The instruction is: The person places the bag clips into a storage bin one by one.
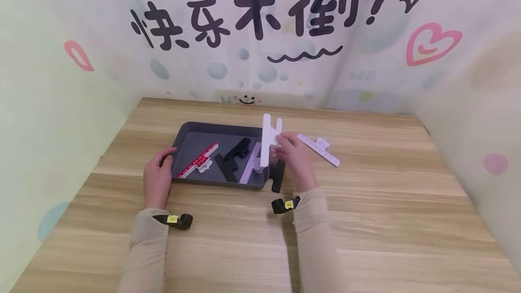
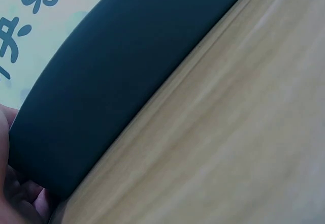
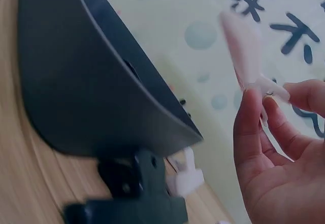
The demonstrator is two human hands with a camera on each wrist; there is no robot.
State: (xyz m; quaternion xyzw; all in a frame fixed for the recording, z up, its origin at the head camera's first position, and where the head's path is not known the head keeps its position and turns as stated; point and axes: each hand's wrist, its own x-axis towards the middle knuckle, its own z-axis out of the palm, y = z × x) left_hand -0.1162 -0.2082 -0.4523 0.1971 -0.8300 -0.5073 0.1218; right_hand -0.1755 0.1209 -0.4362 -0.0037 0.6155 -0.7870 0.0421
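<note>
My right hand (image 1: pixel 296 155) pinches a white wide clip (image 1: pixel 266 141) by its handle and holds it upright above the tray's right edge. In the right wrist view, thumb and fingertips meet on the white clip (image 3: pixel 244 49). My left hand (image 1: pixel 158 175) grips the left side of the dark grey tray (image 1: pixel 220 184), thumb at the rim. The left wrist view shows its fingers bent at the tray's corner, partly hidden. Inside the tray lie a red-and-white ruler clip (image 1: pixel 199 161), a black clip (image 1: pixel 237 149), another black clip (image 1: pixel 225 168) and a light purple clip (image 1: pixel 249 166).
Against the tray's right end, a black clip (image 1: pixel 277 177) lies on the wooden table (image 1: pixel 386 220). Farther right is a pale lilac ruler clip (image 1: pixel 319 149). A printed white cloth (image 1: pixel 244 76) hangs behind the table, with pale walls at both sides.
</note>
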